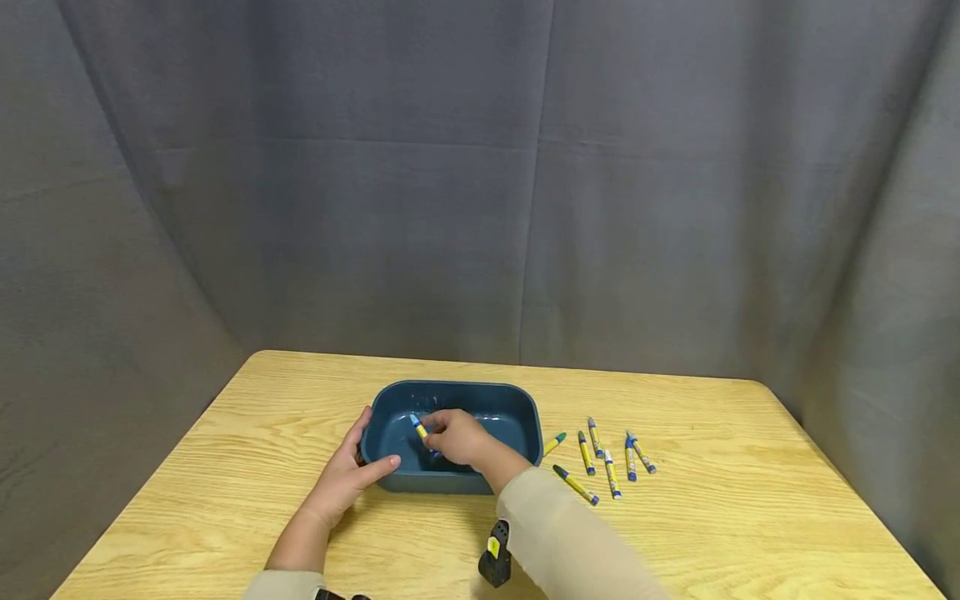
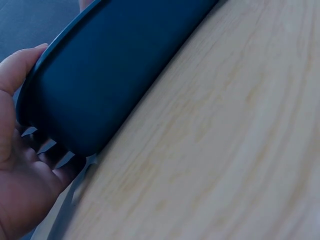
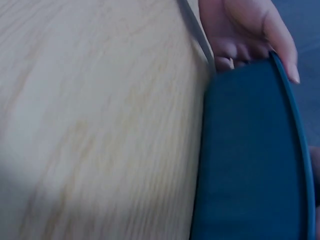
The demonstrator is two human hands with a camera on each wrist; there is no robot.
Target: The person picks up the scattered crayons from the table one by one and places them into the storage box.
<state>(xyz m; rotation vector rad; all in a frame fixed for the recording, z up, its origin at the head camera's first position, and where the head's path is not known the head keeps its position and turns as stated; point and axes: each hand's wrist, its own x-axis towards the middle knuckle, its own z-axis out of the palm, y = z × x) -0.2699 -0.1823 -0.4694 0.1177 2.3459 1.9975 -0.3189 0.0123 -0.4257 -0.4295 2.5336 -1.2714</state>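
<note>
Inside the blue bin (image 1: 442, 483), gripped at its left end by the left hand (image 1: 345, 485), a crayon (image 1: 419, 428) is pinched by the right hand (image 1: 459, 437), apparently being placed, with release called for.

The blue plastic bin (image 3: 250, 155) stood on the wood-grain bench (image 3: 100, 115). The left hand (image 3: 245, 29) held its end toward the bench's visible edge, thumb over the rim. A cropped sliver of the right hand (image 3: 315, 159) showed beyond.

A pale wood-grain table (image 1: 750, 500) carries a dark blue tub (image 1: 442, 483), with several crayons (image 1: 612, 477) lying to its right.
</note>
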